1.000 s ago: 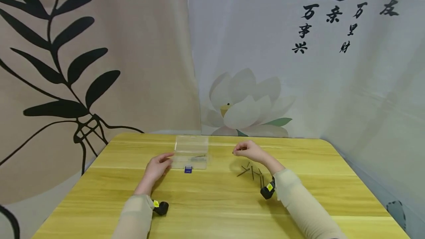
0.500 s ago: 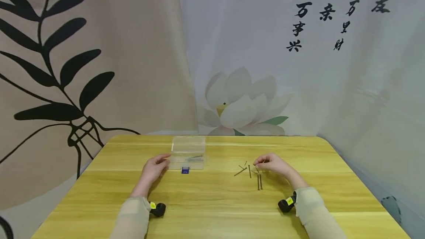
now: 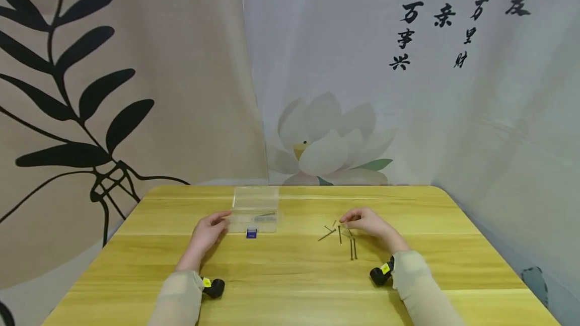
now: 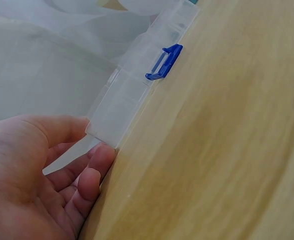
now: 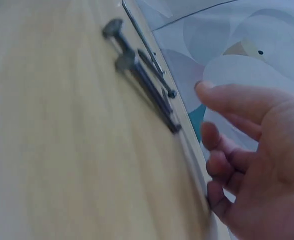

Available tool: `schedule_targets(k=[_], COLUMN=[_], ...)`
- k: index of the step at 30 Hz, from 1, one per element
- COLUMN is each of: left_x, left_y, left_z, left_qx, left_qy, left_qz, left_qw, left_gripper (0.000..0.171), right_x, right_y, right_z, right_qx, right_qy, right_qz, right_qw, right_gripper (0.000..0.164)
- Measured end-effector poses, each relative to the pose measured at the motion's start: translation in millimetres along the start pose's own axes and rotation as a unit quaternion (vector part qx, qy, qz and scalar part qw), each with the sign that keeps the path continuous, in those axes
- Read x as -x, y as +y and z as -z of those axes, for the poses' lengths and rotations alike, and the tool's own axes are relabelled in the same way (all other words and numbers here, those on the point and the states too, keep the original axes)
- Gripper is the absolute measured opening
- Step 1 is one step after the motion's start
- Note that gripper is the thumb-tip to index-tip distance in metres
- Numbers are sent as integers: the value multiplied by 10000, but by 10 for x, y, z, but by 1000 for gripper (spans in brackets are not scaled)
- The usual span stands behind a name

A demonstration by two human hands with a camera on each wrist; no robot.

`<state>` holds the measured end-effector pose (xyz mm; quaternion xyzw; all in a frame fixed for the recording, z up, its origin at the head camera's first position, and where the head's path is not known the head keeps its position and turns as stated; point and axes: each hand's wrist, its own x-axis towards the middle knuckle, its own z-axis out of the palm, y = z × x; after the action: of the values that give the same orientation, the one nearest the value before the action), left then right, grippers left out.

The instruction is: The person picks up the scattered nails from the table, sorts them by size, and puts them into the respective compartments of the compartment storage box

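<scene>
In the head view, my left hand (image 3: 209,233) touches the left end of a clear plastic box (image 3: 254,225), its lid raised. The left wrist view shows the fingertips (image 4: 102,156) against the end wall of the box (image 4: 121,107), which has a blue latch (image 4: 166,62). Nail-like metal pieces lie inside. My right hand (image 3: 369,223) is over the far right side of a loose group of nails (image 3: 340,235). In the right wrist view, thumb and fingers stand apart with nothing visible between them, beside several blurred flat-headed nails (image 5: 147,85).
The wooden table (image 3: 281,275) carries the box left of the nails. Behind its far edge hangs a printed curtain (image 3: 204,89) with leaves, a lotus and writing. A black wrist camera (image 3: 214,288) is on each forearm.
My right hand has moved right and nearer, away from the box side, then slightly back left over the nails. My left hand stays at the box. The head view has shifted slightly.
</scene>
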<state>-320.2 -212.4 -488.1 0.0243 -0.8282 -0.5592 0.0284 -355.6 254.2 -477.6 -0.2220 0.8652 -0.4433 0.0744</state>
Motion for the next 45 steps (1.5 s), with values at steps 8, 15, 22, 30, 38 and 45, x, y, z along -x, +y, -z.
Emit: schedule_targets(k=[8, 15, 22, 30, 38, 45], left_x=[22, 25, 18, 12, 28, 31], left_y=[9, 12, 20, 32, 48, 60], left_z=[-34, -53, -45, -28, -9, -13], left_qx=[28, 16, 7, -24, -76, -49], left_qy=[29, 47, 43, 86, 80, 69], left_qz=[-7, 30, 32, 74, 7, -5], left_qw=[10000, 10000, 10000, 9999, 9999, 10000], left_gripper=[35, 35, 35, 35, 35, 35], right_x=[-67, -40, -35, -55, -82, -28], right_y=[20, 3, -23, -41, 36, 20], right_z=[-73, -92, -111, -105, -105, -62], right_qx=[-209, -174, -114, -110, -237, -296], right_qy=[-270, -200, -71, -47, -239, -573], right_qz=[-25, -90, -287, -299, -202, -43], right_qw=[9994, 9996, 9995, 9995, 9992, 9979], right_gripper=[20, 20, 14, 9, 6, 5])
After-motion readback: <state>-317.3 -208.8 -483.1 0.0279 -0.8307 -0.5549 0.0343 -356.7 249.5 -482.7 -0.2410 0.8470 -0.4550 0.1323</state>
